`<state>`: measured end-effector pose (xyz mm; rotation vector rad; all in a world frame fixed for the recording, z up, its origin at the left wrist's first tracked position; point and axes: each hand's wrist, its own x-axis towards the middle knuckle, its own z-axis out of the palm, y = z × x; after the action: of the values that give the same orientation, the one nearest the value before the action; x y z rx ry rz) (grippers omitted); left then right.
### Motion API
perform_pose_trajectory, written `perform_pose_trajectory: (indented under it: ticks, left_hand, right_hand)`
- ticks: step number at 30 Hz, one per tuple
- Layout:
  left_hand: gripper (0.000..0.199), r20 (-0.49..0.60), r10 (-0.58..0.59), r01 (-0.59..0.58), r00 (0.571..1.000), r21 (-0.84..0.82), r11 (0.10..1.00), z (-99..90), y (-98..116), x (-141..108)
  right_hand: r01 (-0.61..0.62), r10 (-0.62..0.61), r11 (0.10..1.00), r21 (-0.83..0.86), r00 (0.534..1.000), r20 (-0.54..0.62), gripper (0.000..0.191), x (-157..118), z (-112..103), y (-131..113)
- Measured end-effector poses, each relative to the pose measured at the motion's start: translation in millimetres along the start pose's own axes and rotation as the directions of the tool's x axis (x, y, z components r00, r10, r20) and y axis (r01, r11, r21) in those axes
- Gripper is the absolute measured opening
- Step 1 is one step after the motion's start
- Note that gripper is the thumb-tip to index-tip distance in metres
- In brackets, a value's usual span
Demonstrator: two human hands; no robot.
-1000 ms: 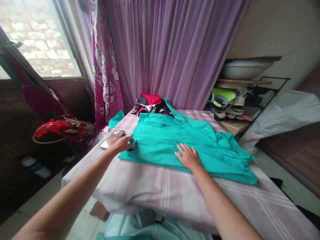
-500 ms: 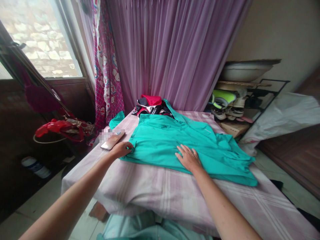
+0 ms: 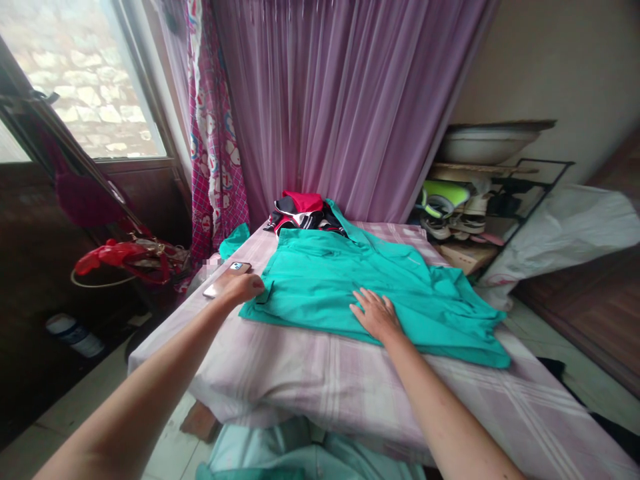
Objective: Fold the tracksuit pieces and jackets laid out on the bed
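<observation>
A teal garment (image 3: 320,280) lies spread out on the bed-like table top, partly folded, with creases at its right end and a small dark slit near its left edge. Its exact kind is unclear. My left hand (image 3: 246,288) is at that left edge, its fingers curled together against the cloth. Flat on the garment's front middle rests my right hand (image 3: 377,313), fingers stretched out and holding nothing. A phone (image 3: 213,288) lies just left of the garment, partly covered by my left hand.
A pile of red, black and white clothes (image 3: 300,203) sits behind the garment. The checked cloth (image 3: 300,367) covers the table. Purple curtains (image 3: 320,100) hang at the back. At right stand a shoe rack (image 3: 520,220) and a white plastic bag (image 3: 575,227).
My left hand has shifted slightly up along the garment's left edge, its fingers more curled, and now covers part of the phone. My right hand stays in place on the cloth.
</observation>
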<state>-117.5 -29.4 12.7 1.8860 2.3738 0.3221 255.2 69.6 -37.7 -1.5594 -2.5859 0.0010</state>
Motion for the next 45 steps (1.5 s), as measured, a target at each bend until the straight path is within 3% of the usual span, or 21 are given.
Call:
perform_pose_trajectory:
  ticks: [6, 14, 20, 25, 30, 33, 36, 40, 42, 45]
  left_hand:
    - [0.043, -0.011, -0.041, 0.042, 0.999, 0.105, 0.994, -3.7, -5.9, 5.6]
    - [0.042, 0.097, -0.010, -0.006, 0.995, 0.158, 0.987, -8.5, 19.5, 15.2]
    - [0.049, 0.096, -0.075, 0.065, 0.993, 0.102, 0.993, -19.1, 16.4, 23.2]
    - [0.052, 0.037, -0.157, 0.152, 0.987, 0.109, 0.982, -3.7, 11.9, 17.8]
    - [0.060, -0.020, -0.142, 0.143, 0.990, 0.139, 0.980, 1.9, 22.0, 11.2]
    - [0.054, -0.092, 0.023, -0.011, 0.996, 0.120, 0.993, 5.8, 37.0, 11.4]
    - [0.049, -0.123, 0.212, -0.199, 0.969, 0.108, 0.974, 25.9, 55.9, 9.2]
    - [0.060, -0.078, 0.183, -0.171, 0.980, 0.143, 0.975, 61.4, 70.3, 1.8]
    - [0.062, -0.086, 0.183, -0.168, 0.979, 0.158, 0.973, 70.5, 70.6, 0.0]
    - [0.063, -0.081, 0.192, -0.176, 0.978, 0.168, 0.970, 71.2, 68.4, 0.5]
  right_hand:
    - [-0.010, 0.010, 1.000, -0.008, 1.000, 0.002, 0.051, 0.1, -0.9, -0.4]
    - [0.017, -0.017, 1.000, -0.008, 1.000, -0.017, 0.051, -0.2, -0.3, 1.1]
    - [0.007, -0.008, 1.000, -0.026, 0.999, -0.042, 0.052, 0.2, -1.6, 2.2]
    - [-0.020, 0.020, 1.000, -0.023, 1.000, -0.021, 0.052, -0.4, -0.9, -2.0]
    - [-0.015, 0.015, 1.000, -0.018, 1.000, 0.006, 0.052, 0.2, -1.3, -1.9]
    - [-0.020, 0.020, 1.000, -0.002, 1.000, 0.004, 0.053, 0.7, -5.0, -6.7]
    - [0.025, -0.025, 0.999, 0.037, 1.000, -0.014, 0.054, 2.7, -9.6, -20.9]
    - [0.075, -0.078, 0.994, 0.075, 0.997, 0.025, 0.056, 6.5, -10.4, -35.1]
    - [0.083, -0.085, 0.995, 0.063, 0.996, 0.038, 0.057, 5.3, -8.6, -28.5]
    - [0.070, -0.071, 0.997, 0.016, 0.997, 0.033, 0.055, -5.1, -7.3, 4.6]
